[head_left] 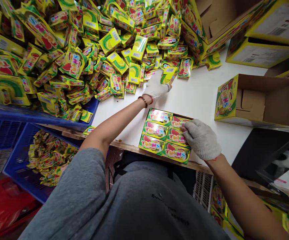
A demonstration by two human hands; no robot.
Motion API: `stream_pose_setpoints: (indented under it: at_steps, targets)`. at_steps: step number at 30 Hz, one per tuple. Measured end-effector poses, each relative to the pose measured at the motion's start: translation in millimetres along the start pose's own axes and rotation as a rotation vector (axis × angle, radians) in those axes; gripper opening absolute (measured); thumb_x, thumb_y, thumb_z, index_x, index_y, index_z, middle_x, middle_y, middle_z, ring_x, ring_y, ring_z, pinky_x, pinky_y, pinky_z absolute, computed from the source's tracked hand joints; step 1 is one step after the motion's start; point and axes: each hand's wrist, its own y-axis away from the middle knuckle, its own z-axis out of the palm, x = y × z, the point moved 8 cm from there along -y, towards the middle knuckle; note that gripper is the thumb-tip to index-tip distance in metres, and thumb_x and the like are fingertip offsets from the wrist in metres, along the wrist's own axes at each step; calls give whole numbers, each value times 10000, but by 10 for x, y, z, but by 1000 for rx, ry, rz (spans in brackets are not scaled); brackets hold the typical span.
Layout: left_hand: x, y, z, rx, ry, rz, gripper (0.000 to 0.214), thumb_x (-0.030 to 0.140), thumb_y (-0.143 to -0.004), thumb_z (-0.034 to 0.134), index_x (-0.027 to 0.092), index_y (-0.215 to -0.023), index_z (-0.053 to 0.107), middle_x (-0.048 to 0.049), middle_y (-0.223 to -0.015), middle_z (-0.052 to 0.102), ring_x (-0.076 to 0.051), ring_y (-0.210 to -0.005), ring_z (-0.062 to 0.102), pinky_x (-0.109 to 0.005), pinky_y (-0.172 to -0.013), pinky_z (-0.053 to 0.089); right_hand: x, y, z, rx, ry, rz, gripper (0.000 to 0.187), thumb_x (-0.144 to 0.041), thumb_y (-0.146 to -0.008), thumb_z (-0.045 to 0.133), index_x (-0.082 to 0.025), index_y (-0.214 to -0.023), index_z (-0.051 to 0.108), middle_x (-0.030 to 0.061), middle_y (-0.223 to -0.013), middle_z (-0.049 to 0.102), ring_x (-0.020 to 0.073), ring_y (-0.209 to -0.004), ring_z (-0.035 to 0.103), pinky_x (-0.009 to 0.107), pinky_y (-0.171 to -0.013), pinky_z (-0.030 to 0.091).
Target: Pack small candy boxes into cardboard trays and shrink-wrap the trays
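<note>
Both my hands wear white knit gloves. My left hand point(156, 87) reaches out to the edge of a big heap of small yellow-green candy boxes point(84, 53), its fingers closed around one small box point(168, 74). My right hand point(201, 138) rests on the right side of a neat block of several such boxes point(163, 135), laid face up in two columns at the near edge of the white table point(199, 96). Its fingers curl down onto the middle box of the right column.
An open cardboard carton point(262, 100) lies on its side to the right. More yellow cartons point(262, 53) stand at the back right. Blue crates point(16, 143), one holding small packs, sit left below the table, with a red crate point(6, 203) beneath.
</note>
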Motion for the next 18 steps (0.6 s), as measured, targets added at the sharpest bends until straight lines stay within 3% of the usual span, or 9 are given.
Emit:
stream_pose_setpoints:
  at_steps: [3,6,9,11,12,15,18]
  targets:
    - [67,429,-187,45,81,94,823,501,-973,786,96,-1626,492,-215,-1475,664,-361,-1466,598,-505,-1207,527,-115,2,63,32,5,-54,266,-287,-1063,513,-226,-947,744,157,-998,783,308,-905,706,397,-769,492]
    - [228,828,-316,109,98,239,755,396,-963,750,82,-1604,503,-219,-1468,667,-324,-1372,652,-495,-1173,565,-192,-9,69,99,-145,-111,189,-282,-1025,573,-232,-901,706,130,-971,783,272,-861,690,387,-766,500]
    - [489,1099,-294,159,-35,441,655,265,-950,673,113,-1571,533,-184,-1380,697,-301,-1272,679,-507,-1091,603,16,-21,-162,357,-466,12,171,-376,-1044,581,-253,-952,657,88,-911,752,252,-817,688,392,-760,550]
    - [670,1187,-206,157,-154,546,639,188,-963,607,143,-1593,509,-161,-1324,711,-284,-1209,690,-498,-1028,614,249,-3,-360,554,-701,143,223,-484,-1039,614,-267,-1090,628,76,-973,754,249,-827,706,402,-751,591]
    - [756,1208,-160,142,-200,590,628,162,-982,573,161,-1606,495,-152,-1307,714,-276,-1189,692,-492,-1010,612,325,-14,-436,587,-787,179,284,-523,-1023,642,-273,-1156,615,75,-1014,760,248,-832,716,407,-744,608]
    - [959,1205,-162,138,-209,657,552,226,-1058,556,179,-1604,488,-139,-1282,705,-272,-1166,685,-493,-1000,601,345,-114,-620,478,-823,161,322,-506,-980,712,-283,-1203,649,67,-1030,773,249,-820,730,427,-740,637]
    - [985,1104,-335,164,-91,553,495,373,-1072,639,154,-1508,556,-130,-1260,693,-263,-1149,679,-451,-980,611,317,-77,-816,504,-734,102,215,-438,-980,723,-285,-1131,718,70,-1027,788,272,-891,754,471,-822,660]
